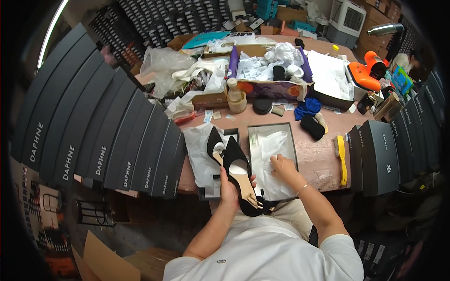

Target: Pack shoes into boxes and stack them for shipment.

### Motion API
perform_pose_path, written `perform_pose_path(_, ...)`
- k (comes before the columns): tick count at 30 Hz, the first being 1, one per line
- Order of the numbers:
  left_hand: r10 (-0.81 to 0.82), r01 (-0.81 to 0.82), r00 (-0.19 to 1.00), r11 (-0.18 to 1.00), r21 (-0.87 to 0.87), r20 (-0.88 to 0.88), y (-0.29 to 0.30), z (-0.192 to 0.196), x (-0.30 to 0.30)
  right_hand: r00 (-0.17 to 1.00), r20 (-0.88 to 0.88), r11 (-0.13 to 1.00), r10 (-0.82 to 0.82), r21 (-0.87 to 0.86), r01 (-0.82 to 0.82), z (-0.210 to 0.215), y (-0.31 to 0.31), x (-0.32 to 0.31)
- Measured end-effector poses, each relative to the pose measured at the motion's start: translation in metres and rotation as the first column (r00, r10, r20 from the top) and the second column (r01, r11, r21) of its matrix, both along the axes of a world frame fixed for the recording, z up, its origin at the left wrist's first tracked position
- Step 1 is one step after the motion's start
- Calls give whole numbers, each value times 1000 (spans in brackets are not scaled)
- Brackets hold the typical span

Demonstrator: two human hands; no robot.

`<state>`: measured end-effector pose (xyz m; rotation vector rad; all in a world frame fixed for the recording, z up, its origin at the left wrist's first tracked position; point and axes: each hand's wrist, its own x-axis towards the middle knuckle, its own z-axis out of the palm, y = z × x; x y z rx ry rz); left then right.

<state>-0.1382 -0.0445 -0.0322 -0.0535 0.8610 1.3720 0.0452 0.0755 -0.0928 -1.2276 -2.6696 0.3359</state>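
Observation:
My left hand point(229, 193) is closed around a black pointed shoe point(236, 157) with a beige insole and a gold-coloured detail near the heel. White stuffing shows inside its toe. A second black shoe point(214, 140) is beside it on the left, partly hidden by the first. My right hand point(284, 169) reaches into an open shoebox part point(291, 145), its fingers curled on the white tissue paper point(267, 143) there. Left of it, under the shoes, lies another dark box part point(203, 193) with tissue paper point(198, 149) spilling over its side.
Tall rows of dark grey shoeboxes stand at the left point(93, 126) and right point(377, 159). A yellow-handled brush point(342, 161) lies on the pink table point(316, 164). Behind are a glue jar point(236, 100), a black round tin point(262, 106), a blue cloth point(307, 108) and a paper-filled carton point(267, 90).

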Motion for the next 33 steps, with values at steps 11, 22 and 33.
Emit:
perform_pose_path(11, -11, 19, 991, 998, 60, -131, 0, 16, 28, 880, -195, 872, 433, 337, -355, 57, -28, -48)
perform_pose_path(22, 39, -32, 993, 997, 66, -111, 20, -8, -7, 862, -483, 975, 155, 215, -55, 47, -12, 5)
perform_pose_path(33, 75, -77, 959, 997, 1, -274, -14, -3, 22, 728, -646, 872, 228, -197, -448, 41, -43, -109)
